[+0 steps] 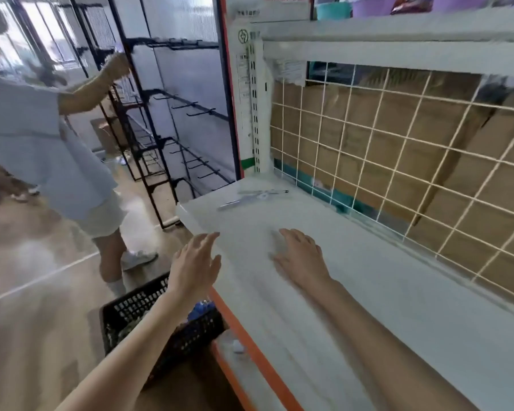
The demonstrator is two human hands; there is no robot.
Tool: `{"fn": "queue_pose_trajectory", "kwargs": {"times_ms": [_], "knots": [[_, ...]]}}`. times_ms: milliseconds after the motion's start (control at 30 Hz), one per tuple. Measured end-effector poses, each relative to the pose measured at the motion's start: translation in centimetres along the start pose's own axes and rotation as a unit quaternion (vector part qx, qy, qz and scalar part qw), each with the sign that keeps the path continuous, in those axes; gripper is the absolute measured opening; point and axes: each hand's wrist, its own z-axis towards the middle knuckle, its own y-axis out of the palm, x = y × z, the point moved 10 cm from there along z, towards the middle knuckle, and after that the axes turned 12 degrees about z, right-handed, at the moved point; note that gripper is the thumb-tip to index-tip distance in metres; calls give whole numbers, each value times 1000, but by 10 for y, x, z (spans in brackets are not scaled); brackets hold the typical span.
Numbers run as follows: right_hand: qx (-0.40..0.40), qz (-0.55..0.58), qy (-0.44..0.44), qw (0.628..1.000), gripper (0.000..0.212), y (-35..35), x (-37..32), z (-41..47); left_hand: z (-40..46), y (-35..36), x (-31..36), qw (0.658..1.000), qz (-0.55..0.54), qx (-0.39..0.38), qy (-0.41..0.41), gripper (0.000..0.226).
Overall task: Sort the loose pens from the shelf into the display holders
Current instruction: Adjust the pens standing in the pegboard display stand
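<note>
Reaching over the white shelf (368,307), both hands, left hand (195,264) and right hand (301,256), are shown spread and empty, while the loose pens (251,197) are seen well ahead, lying crosswise, roughly midway between both.

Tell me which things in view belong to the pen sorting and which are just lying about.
Part of the job:
- loose pens at the far end of the white shelf
- left hand and right hand, both open, holding nothing

Just around:
- black crate on the floor
- black hook rack
- another person by the rack
- wire grid behind the shelf

No display holders are visible.
</note>
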Motion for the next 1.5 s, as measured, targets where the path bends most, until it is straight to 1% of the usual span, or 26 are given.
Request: {"fn": "queue_pose_trajectory", "kwargs": {"times_ms": [100,233,367,467,633,767,967,1100,1167,1333,1500], "knots": [[21,17,15,1000,51,-12,14,58,52,15,0,1000,-5,-8,11,47],[49,52,29,997,51,-22,35,119,99,37,-3,1000,-17,-22,10,42],[83,93,44,991,47,-25,54,164,138,49,-3,999,-21,-2,31,39],[106,117,34,987,47,-26,64,189,166,60,2,999,-9,1,52,36],[122,164,11,979,42,-24,73,214,195,75,9,996,-10,40,85,20],[128,165,-11,978,29,-25,79,222,204,75,16,992,-11,58,111,16],[117,70,-60,989,26,-18,64,226,206,78,26,989,-8,52,140,13],[102,35,-59,992,20,-18,56,223,202,78,32,989,12,32,147,9],[101,50,-50,992,19,-21,55,218,202,77,35,988,17,18,150,7],[124,118,-17,985,17,-37,56,192,199,83,37,991,10,-36,130,13],[125,210,12,970,15,-48,53,157,192,82,33,990,-67,-67,103,7]]}}
